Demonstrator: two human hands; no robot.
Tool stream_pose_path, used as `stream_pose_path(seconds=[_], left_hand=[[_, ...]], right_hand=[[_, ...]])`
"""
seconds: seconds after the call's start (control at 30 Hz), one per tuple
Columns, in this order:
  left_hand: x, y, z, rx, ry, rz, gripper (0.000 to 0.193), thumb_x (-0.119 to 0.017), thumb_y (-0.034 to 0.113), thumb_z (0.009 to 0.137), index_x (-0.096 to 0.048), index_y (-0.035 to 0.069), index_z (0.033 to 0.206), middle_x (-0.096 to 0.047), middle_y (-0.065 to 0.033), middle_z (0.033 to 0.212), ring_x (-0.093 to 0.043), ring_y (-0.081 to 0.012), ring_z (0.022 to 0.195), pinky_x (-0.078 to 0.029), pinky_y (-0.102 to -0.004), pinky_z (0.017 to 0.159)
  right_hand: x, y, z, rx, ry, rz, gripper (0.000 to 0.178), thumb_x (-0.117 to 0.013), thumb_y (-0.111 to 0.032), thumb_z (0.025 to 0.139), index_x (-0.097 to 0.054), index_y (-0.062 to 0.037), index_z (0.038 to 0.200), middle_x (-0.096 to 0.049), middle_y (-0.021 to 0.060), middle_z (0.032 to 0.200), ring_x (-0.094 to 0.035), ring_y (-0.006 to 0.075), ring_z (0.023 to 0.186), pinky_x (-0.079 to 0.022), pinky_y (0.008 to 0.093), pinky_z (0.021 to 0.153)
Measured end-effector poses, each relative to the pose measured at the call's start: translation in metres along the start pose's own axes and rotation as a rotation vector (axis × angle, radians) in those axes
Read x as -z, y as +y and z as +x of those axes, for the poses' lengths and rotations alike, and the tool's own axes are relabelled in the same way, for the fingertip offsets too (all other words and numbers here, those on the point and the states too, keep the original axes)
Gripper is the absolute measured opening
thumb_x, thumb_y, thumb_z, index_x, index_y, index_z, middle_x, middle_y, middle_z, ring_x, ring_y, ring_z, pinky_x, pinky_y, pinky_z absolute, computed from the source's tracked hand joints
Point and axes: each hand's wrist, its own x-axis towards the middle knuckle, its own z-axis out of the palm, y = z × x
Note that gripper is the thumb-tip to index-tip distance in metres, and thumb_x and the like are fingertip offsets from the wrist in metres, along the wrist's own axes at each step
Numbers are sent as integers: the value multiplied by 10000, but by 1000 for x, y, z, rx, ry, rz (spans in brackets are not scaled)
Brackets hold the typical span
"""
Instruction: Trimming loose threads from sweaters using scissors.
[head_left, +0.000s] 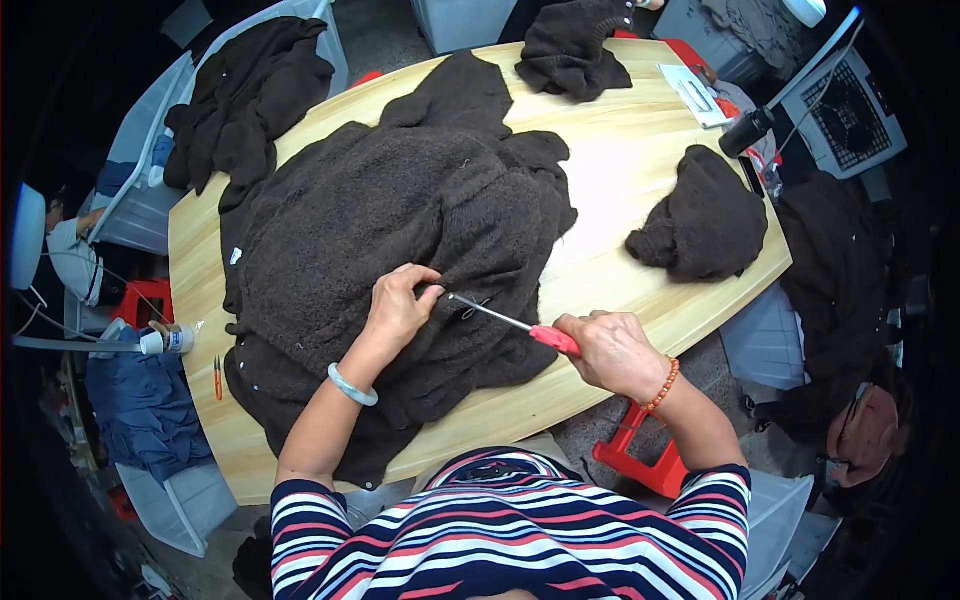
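A large dark brown knit garment [340, 230] lies spread in folds over the left and middle of the table. My left hand [398, 310] is closed in a pinch on its fabric, thumb and forefinger together. My right hand [622, 352] grips the red handle of a tool with a long thin metal shaft [500, 317]. The shaft points left, its tip just beside my left fingertips at the cloth. A small pale loop, like thread, shows by the shaft. The exact shape of the tip is too small to tell.
Other brown knit pieces lie on the wooden table [600, 215]: a bundle [705, 220] at right, another [572, 50] at the back. Small orange-handled snips [218, 380] lie at the left edge near a white jar [180, 339]. Plastic bins and red stools surround the table.
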Motion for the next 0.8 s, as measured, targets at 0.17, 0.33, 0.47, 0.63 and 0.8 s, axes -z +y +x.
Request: stream_pose_path(seconds=[0.17, 0.33, 0.47, 0.63, 0.8], left_hand=[[-1, -20, -2, 298, -66, -287, 88, -700, 35, 824, -682, -22, 889, -660, 0, 740, -580, -56, 673, -479, -224, 637], [-8, -19, -5, 290, -53, -327, 71, -690, 24, 837, -665, -14, 890, -631, 32, 745, -552, -31, 674, -453, -201, 623], [-9, -24, -8, 328, -60, -603, 53, -671, 12, 871, -659, 9, 923, -618, 58, 792, -534, -6, 695, -436, -170, 642], [-12, -28, -9, 348, -40, -731, 68, -657, -1, 890, -651, 12, 957, -615, 61, 819, -529, 1, 712, -428, -150, 659], [-11, -29, -14, 369, -2, -799, 100, -655, -21, 883, -650, 1, 981, -644, 31, 859, -575, -14, 750, -463, -158, 695]], right_hand=[[-2, -6, 1, -16, -31, -17, 124, -641, -113, 795, -611, -31, 883, -642, 174, 640, -673, 353, 664, -517, 457, 603], [-4, -7, 4, 8, 5, -9, 108, -617, -99, 794, -604, -17, 863, -635, 181, 620, -671, 347, 626, -524, 439, 586], [-9, -5, 5, 31, 3, -8, 111, -613, -105, 794, -603, -17, 861, -630, 181, 610, -672, 340, 615, -525, 435, 583], [-7, -11, 4, 40, 24, 18, 112, -610, -113, 798, -602, -22, 861, -633, 175, 618, -674, 330, 614, -525, 429, 574], [-14, -18, 4, 101, 1, 61, 106, -606, -108, 802, -609, -24, 866, -633, 175, 614, -677, 333, 625, -524, 431, 574]])
